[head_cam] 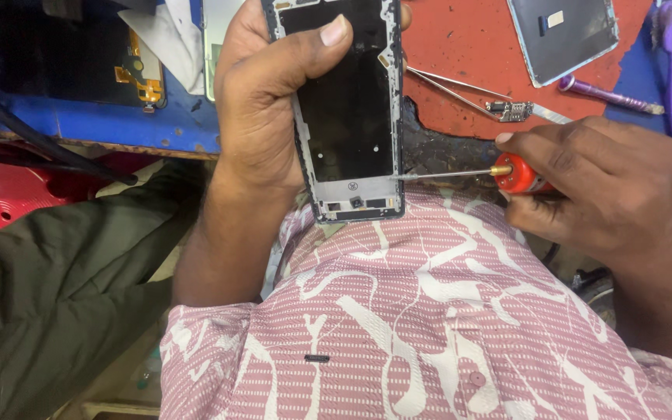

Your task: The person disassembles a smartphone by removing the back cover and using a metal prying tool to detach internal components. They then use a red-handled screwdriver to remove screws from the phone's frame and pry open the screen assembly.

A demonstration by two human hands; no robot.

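Red-handled screwdriver [516, 173], gripped by right hand [608, 183], meets phone frame [349, 109] clasped in left hand [262, 101]; a slipping tip could likely gouge the frame.

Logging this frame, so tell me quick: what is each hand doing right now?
Left hand: closed around the opened phone frame.
Right hand: closed on the red screwdriver.

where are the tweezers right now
In the head view, the tweezers lie on the red mat at upper right of centre, just right of the phone frame and above the screwdriver.
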